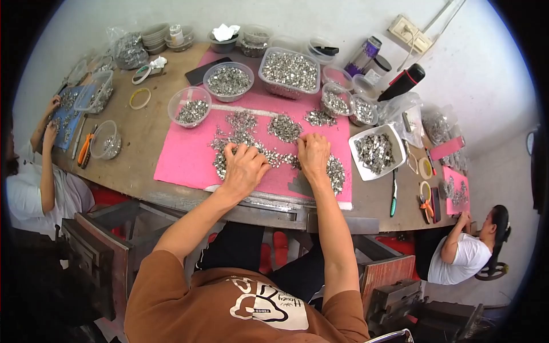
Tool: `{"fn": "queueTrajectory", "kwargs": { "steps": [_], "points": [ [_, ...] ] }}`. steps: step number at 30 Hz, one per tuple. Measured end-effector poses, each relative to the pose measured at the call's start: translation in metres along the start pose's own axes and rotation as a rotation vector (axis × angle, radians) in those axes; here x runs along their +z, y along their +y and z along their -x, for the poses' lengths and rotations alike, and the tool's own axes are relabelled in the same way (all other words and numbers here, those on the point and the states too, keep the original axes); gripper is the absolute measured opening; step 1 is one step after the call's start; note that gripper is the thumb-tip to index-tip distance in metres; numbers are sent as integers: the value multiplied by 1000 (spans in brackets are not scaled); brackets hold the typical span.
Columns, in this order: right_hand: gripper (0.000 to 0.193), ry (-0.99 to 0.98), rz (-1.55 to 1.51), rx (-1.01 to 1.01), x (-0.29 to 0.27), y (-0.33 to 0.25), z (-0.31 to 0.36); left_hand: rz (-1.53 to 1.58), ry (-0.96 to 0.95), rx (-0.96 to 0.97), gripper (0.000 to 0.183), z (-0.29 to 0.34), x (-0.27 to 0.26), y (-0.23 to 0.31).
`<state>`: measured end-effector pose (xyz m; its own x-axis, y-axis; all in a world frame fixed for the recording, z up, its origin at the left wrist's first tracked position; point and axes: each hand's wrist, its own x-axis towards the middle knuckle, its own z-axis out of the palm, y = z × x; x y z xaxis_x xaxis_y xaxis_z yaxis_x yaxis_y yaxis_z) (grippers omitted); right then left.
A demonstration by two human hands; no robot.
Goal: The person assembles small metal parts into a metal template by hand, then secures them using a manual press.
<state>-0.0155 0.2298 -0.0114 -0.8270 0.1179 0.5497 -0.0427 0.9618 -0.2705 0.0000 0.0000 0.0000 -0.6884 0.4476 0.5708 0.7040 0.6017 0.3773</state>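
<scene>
Small silvery metal pieces lie in several heaps on a pink mat [180,163]. My left hand [245,171] rests on the near-left heap, its bent fingers somewhat apart and touching the pieces. Just right of the mat's middle, my right hand [313,157] points its fingers down, bent and close together; what is under the fingertips is hidden. Between the hands runs a thin band of metal pieces [277,158]. Beyond them sits a separate round pile [284,128], with a smaller pile [319,118] to its right. Another heap [335,174] lies beside my right wrist.
Metal pieces fill a round tub [229,80], a rectangular tub [289,71], a small bowl [190,107] and a white square dish [374,150]. Bottles [403,81] stand at the back right. Orange-handled pliers [87,150] lie left. Co-workers sit at both sides.
</scene>
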Motion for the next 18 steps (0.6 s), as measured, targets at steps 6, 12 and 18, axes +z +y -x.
{"fn": "queueTrajectory", "kwargs": {
  "steps": [6,12,18],
  "points": [
    [9,-2,-77,-67,-27,-12,7,52,-30,57,10,-7,2,0],
    [10,-273,-274,-107,-77,-46,65,87,-85,240,10,4,-16,-5],
    [9,-173,-227,-156,-75,-50,83,256,-211,278,11,5,-7,-6]
  ]
}}
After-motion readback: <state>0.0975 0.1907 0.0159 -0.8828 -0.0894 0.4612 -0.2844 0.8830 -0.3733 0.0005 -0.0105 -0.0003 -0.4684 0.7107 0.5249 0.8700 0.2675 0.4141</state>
